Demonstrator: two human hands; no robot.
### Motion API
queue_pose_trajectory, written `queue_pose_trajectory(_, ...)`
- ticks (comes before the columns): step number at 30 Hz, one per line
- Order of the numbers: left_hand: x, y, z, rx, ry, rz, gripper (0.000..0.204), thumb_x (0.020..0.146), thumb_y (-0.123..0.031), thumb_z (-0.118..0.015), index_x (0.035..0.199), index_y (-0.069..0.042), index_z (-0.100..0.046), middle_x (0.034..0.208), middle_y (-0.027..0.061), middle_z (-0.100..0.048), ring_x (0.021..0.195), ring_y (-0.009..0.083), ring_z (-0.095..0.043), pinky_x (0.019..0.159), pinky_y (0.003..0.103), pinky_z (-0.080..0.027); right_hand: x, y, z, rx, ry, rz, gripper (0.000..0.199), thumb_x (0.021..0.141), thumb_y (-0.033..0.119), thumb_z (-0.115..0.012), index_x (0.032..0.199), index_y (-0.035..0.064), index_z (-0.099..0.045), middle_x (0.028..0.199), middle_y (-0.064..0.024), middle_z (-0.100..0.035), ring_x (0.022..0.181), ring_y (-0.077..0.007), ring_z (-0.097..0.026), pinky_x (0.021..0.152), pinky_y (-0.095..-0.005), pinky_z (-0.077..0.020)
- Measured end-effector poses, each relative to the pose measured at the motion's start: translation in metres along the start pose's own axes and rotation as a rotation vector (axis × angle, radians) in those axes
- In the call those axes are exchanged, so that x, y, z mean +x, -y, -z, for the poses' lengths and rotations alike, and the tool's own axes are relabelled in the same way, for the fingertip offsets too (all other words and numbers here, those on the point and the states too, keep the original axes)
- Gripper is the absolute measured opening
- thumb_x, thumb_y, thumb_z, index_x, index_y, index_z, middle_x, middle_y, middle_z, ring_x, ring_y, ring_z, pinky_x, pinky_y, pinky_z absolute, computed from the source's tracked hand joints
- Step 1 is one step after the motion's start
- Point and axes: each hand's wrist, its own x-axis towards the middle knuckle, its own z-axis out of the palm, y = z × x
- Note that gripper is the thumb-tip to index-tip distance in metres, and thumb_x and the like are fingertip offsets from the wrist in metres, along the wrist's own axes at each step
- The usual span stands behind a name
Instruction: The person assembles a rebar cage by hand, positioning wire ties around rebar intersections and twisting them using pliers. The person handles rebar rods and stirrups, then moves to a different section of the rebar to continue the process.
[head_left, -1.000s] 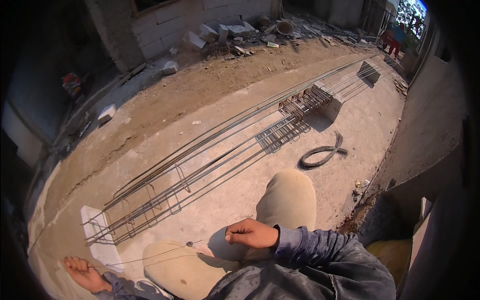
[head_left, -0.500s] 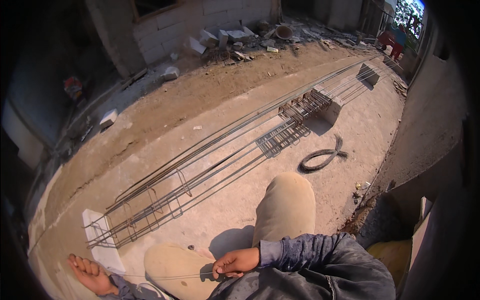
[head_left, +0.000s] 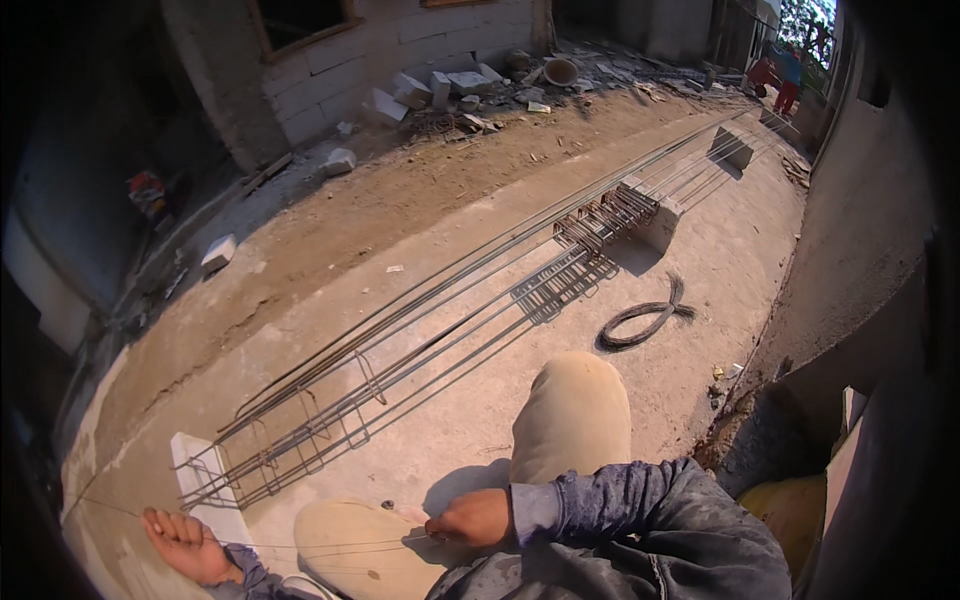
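My left hand (head_left: 190,546), at the lower left, is closed on thin wire (head_left: 330,546). My right hand (head_left: 474,518) pinches the same wire over my bent knee (head_left: 345,530). Between the hands the strands run nearly level, and a free length sticks out past the left fist to the far left. Beyond my hands lies a rebar frame of long steel bars (head_left: 420,355). Its near end rests on a white block (head_left: 212,490), with several square stirrups (head_left: 320,425) spaced along the bars.
A coil of dark tie wire (head_left: 640,325) lies on the concrete to the right. More stirrups (head_left: 605,220) are bunched by a concrete block (head_left: 660,225). A wall (head_left: 850,200) runs along the right. Rubble (head_left: 440,90) lines the far wall. A person (head_left: 787,80) is in the distance.
The back of my right hand has turned upward, hiding more of its fingers. Wire now shows beyond my left fist. The view has shifted slightly.
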Motion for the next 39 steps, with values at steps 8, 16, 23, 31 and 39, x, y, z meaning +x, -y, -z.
queue_pose_trajectory(8,0.006,-0.015,0.047,-0.126,0.145,0.167,0.026,0.097,-0.022,-0.032,0.075,-0.009,-0.036,0.058,-0.0023,-0.021,0.045,0.0071,-0.015,0.038,0.022,-0.018,-0.009,0.049,0.028,1.448,0.333,0.072,0.022,0.096,0.015,-0.035,0.108,0.0056,-0.051,0.058,0.0035,-0.031,0.045,-0.0058,-0.029,0.039,-0.0198,-0.0265)
queue_pose_trajectory(16,-0.004,-0.01,0.007,-0.014,-0.241,0.007,0.027,0.097,-0.021,-0.035,0.072,-0.009,-0.033,0.059,-0.0018,-0.021,0.045,0.0077,-0.016,0.039,0.022,-0.018,-0.009,0.006,0.043,1.052,-0.184,-0.145,0.023,0.096,0.017,-0.037,0.11,0.004,-0.051,0.06,0.0017,-0.039,0.05,-0.0116,-0.036,0.046,-0.0264,-0.0338)
queue_pose_trajectory(23,0.003,-0.016,0.018,-0.012,-0.372,-0.007,0.029,0.096,-0.019,-0.036,0.069,-0.009,-0.032,0.057,-0.0016,-0.022,0.044,0.0077,-0.016,0.038,0.022,-0.019,-0.032,0.016,0.034,0.058,0.325,-0.151,0.024,0.095,0.017,-0.038,0.105,0.0012,-0.053,0.06,0.0023,-0.039,0.051,-0.0079,-0.034,0.046,-0.0231,-0.0302)
queue_pose_trajectory(31,-0.001,-0.039,0.069,-0.207,0.026,0.21,0.03,0.096,-0.015,-0.033,0.067,-0.01,-0.03,0.056,-0.0018,-0.021,0.045,0.0083,-0.016,0.039,0.025,-0.017,-0.05,0.038,0.085,1.028,0.258,-0.023,0.026,0.095,0.018,-0.038,0.103,-0.0011,-0.054,0.067,0.0023,-0.047,0.055,-0.0091,-0.039,0.053,-0.0216,-0.0334)
queue_pose_trajectory(39,0.005,-0.052,0.073,-0.129,-0.406,0.103,0.032,0.096,-0.018,-0.035,0.065,-0.011,-0.028,0.055,-0.0023,-0.02,0.043,0.0087,-0.016,0.038,0.024,-0.016,-0.072,0.015,0.11,1.625,-0.186,-0.251,0.026,0.094,0.019,-0.04,0.097,-0.0035,-0.054,0.067,-0.0023,-0.049,0.053,-0.0136,-0.042,0.052,-0.027,-0.0356)
